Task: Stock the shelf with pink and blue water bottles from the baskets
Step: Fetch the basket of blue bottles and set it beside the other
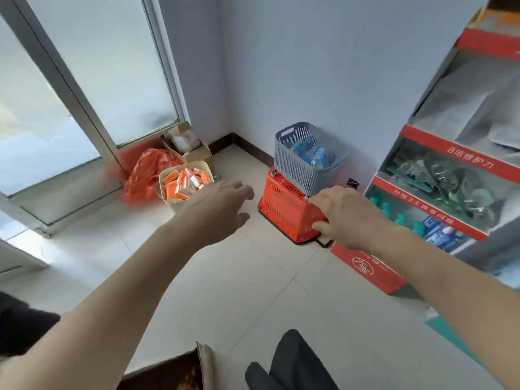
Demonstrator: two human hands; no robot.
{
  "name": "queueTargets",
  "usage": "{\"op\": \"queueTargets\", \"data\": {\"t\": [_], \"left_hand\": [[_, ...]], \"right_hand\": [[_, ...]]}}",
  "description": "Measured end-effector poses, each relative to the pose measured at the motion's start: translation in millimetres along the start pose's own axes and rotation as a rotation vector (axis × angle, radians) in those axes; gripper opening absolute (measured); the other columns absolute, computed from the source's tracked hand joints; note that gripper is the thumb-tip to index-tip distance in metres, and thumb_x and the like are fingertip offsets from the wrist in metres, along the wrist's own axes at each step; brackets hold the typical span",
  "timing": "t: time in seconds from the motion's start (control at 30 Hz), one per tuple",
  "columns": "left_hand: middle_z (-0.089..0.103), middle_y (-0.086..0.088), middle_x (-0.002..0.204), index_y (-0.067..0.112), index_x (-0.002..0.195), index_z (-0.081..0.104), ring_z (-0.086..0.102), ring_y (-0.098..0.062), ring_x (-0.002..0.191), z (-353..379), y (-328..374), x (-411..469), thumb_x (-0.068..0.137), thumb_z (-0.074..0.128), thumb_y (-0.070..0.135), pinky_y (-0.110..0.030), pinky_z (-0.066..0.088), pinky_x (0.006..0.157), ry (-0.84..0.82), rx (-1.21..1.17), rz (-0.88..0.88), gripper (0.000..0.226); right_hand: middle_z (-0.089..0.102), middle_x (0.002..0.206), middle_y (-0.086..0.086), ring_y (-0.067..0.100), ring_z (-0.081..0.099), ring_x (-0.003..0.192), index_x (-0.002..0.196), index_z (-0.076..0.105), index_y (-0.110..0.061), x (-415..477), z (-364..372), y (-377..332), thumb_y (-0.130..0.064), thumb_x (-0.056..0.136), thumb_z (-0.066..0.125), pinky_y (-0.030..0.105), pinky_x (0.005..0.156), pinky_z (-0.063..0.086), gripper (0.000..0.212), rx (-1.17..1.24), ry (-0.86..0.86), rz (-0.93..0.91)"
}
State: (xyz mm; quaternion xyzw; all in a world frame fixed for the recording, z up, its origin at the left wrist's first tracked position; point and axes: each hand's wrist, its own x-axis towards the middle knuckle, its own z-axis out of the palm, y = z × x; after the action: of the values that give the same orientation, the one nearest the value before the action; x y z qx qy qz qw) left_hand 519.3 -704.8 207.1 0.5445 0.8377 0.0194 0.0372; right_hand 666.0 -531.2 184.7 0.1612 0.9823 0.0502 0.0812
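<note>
At the bottom edge are the person's dark-trousered legs (pixel 292 361) and a torn flap of brown cardboard (pixel 202 361), both over the pale tiled floor (pixel 253 277). Two bare forearms reach forward from there.

The left hand (pixel 222 205) hangs over the floor with its grip wide, fingers spread loosely and holding nothing. The right hand (pixel 344 218) has bent fingers and thumb and overlaps the near corner of a red slotted plastic basket (pixel 281 204). I cannot tell whether its grip is on the basket or merely in front of it.

The red basket stands on the floor just beside the foot of a tiered display shelf with red edge strips (pixel 439 144). On top of it sits a grey slotted plastic basket (pixel 301 170) holding clear water bottles with blue labels (pixel 309 153). The shelf's lower tier carries teal-topped bottles (pixel 394 212), and the tier above it carries dark packets (pixel 450 178).

Left of the baskets, apart from them, a cream plastic tub (pixel 161 178) holds orange packets (pixel 183 184). Behind it are a crumpled orange plastic bag (pixel 146 170) and an open brown cardboard box (pixel 197 156), set against a frosted glass door (pixel 84 80).
</note>
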Motion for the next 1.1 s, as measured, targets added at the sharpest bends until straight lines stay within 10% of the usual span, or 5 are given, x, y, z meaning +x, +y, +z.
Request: {"op": "queueTargets", "data": {"t": [1.1], "left_hand": [[0.06,-0.001,0.12,0.016,0.124,0.053,0.06,-0.019,0.1,56.7,-154.1,613.4,0.092,0.053,0.024,-0.031,0.046,0.088,-0.208,-0.027,0.593,0.033]], "right_hand": [[0.055,0.123,0.006,0.025,0.05,0.115,0.127,0.05,-0.013,391.9,48.3,251.7,-0.031,0.092,0.053,0.034,0.092,0.041,0.04,0.326,-0.165,0.704]]}}
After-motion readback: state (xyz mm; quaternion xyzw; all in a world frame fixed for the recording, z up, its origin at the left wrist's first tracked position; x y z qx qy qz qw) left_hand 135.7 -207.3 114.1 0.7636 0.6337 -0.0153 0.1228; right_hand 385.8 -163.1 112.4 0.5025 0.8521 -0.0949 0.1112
